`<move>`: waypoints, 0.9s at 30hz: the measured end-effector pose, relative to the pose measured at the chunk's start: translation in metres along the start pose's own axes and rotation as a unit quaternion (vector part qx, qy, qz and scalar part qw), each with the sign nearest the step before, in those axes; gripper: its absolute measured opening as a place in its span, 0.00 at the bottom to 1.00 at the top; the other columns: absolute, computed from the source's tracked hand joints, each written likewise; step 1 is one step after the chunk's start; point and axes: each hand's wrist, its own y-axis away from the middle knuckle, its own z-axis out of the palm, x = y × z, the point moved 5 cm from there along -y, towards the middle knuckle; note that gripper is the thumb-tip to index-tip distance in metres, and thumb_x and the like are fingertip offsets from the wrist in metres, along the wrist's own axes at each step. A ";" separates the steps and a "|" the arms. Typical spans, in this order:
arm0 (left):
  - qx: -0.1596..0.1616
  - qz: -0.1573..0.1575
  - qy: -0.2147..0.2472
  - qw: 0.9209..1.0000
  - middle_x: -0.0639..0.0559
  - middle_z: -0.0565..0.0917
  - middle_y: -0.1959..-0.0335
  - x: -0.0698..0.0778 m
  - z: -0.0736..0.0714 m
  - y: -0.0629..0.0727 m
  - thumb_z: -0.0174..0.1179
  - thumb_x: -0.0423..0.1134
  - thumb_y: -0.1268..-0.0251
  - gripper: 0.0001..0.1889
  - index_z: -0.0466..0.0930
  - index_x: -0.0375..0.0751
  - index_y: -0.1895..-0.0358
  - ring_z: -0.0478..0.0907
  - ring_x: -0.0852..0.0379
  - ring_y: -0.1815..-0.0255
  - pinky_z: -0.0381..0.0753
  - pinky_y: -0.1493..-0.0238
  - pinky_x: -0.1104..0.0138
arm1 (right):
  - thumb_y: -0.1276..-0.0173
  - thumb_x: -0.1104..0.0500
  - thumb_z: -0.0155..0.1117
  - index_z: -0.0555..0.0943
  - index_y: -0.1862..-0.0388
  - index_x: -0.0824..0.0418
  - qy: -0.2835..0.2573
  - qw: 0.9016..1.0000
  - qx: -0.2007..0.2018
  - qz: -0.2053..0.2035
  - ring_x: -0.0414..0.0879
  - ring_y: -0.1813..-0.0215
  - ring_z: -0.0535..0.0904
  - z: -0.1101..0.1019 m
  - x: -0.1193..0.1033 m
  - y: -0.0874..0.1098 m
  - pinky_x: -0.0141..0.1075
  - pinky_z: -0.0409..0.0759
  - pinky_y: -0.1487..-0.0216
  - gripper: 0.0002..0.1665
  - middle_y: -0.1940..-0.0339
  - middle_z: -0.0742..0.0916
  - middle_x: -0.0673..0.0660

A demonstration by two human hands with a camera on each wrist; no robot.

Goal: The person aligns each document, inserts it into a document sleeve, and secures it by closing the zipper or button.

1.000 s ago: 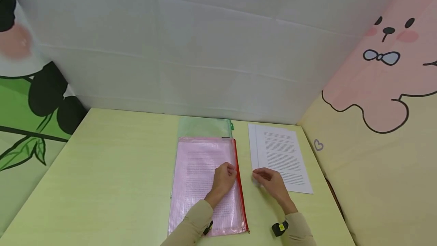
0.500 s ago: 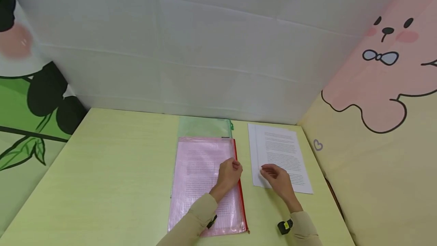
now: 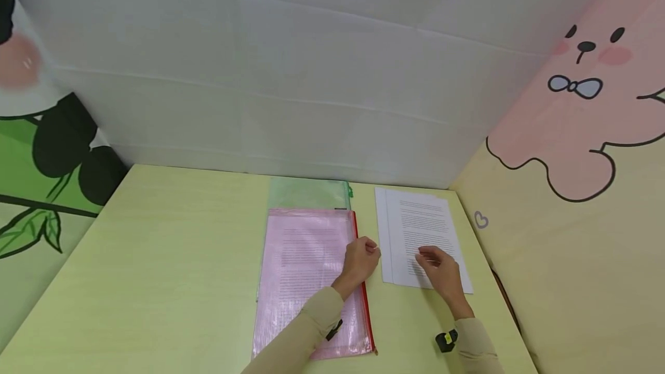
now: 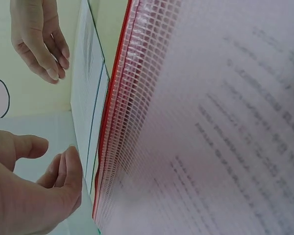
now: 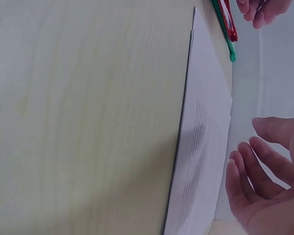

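A pink mesh zip folder [image 3: 298,293] with printed paper showing through lies on the table, its red zipper [image 3: 368,319] along the right side. Over that zipper side hangs my left hand [image 3: 359,261], fingers loosely bent, thumb apart from them and nothing between. My right hand [image 3: 444,276] hovers above the lower part of a stack of printed sheets [image 3: 426,218] to the right of the folder. In the right wrist view, the right hand's fingers [image 5: 252,166] are relaxed and hold nothing.
A green zip folder [image 3: 306,192] sticks out from under the pink one at the back. The pale yellow table [image 3: 156,270] meets a white wall cloth [image 3: 312,103] behind and a printed one [image 3: 561,258] at the right.
Both hands have moved right and slightly away from me. The right hand has gone from the left edge of the sheets to over their printed part. The folders and sheets stay put.
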 end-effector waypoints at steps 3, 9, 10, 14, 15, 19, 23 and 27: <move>0.002 0.001 -0.002 1.000 0.47 0.85 0.70 0.001 0.003 -0.003 0.62 0.28 0.37 0.03 0.84 0.31 0.64 0.83 0.55 0.67 0.83 0.64 0.66 | 0.33 0.66 0.72 0.86 0.52 0.71 0.007 1.000 0.012 0.003 0.54 0.56 0.87 -0.005 0.005 -0.003 0.22 0.80 0.57 0.12 0.57 0.90 0.64; -0.005 -0.003 0.019 1.000 0.45 0.85 0.69 0.001 0.010 -0.007 0.62 0.26 0.38 0.06 0.84 0.26 0.61 0.84 0.53 0.66 0.85 0.63 0.65 | 0.31 0.65 0.71 0.85 0.49 0.71 0.036 0.999 0.017 0.019 0.59 0.52 0.86 -0.012 0.014 -0.006 0.25 0.80 0.53 0.14 0.52 0.89 0.66; -0.007 -0.003 0.021 1.000 0.44 0.85 0.68 0.002 0.012 -0.008 0.63 0.27 0.38 0.07 0.83 0.25 0.60 0.84 0.53 0.66 0.85 0.63 0.65 | 0.30 0.64 0.70 0.85 0.48 0.70 0.041 0.999 0.017 0.022 0.60 0.51 0.86 -0.014 0.016 -0.007 0.27 0.81 0.51 0.14 0.51 0.89 0.67; -0.012 -0.005 0.013 1.000 0.43 0.85 0.67 0.004 0.018 -0.009 0.63 0.28 0.37 0.10 0.83 0.22 0.56 0.83 0.53 0.64 0.85 0.60 0.65 | 0.30 0.64 0.70 0.84 0.48 0.70 0.057 0.998 0.026 0.030 0.62 0.50 0.85 -0.020 0.022 -0.009 0.33 0.82 0.49 0.15 0.50 0.89 0.67; -0.012 -0.007 0.006 1.000 0.43 0.85 0.66 0.005 0.019 -0.010 0.63 0.28 0.37 0.11 0.84 0.22 0.56 0.83 0.53 0.64 0.85 0.59 0.65 | 0.29 0.64 0.70 0.84 0.48 0.70 0.060 0.997 0.027 0.033 0.61 0.50 0.85 -0.022 0.024 -0.010 0.32 0.81 0.50 0.15 0.51 0.89 0.67; -0.019 -0.007 -0.018 1.000 0.40 0.86 0.62 0.006 0.024 -0.013 0.63 0.30 0.35 0.13 0.84 0.22 0.53 0.83 0.50 0.60 0.85 0.55 0.62 | 0.29 0.62 0.69 0.84 0.47 0.70 0.070 0.996 0.029 0.046 0.62 0.49 0.85 -0.028 0.032 -0.012 0.33 0.81 0.49 0.16 0.51 0.88 0.68; -0.035 -0.007 -0.045 0.998 0.35 0.86 0.56 0.006 0.029 -0.016 0.63 0.32 0.34 0.16 0.82 0.21 0.49 0.84 0.45 0.53 0.84 0.50 0.56 | 0.28 0.62 0.68 0.82 0.45 0.72 0.076 0.995 0.028 0.060 0.64 0.46 0.83 -0.035 0.038 -0.013 0.44 0.82 0.44 0.17 0.48 0.87 0.71; -0.058 -0.002 -0.051 0.997 0.32 0.84 0.54 0.007 0.034 -0.017 0.62 0.31 0.34 0.18 0.80 0.18 0.47 0.82 0.43 0.51 0.83 0.48 0.54 | 0.28 0.63 0.67 0.81 0.45 0.73 0.083 0.993 0.035 0.076 0.66 0.44 0.82 -0.042 0.045 -0.013 0.54 0.80 0.42 0.18 0.47 0.85 0.73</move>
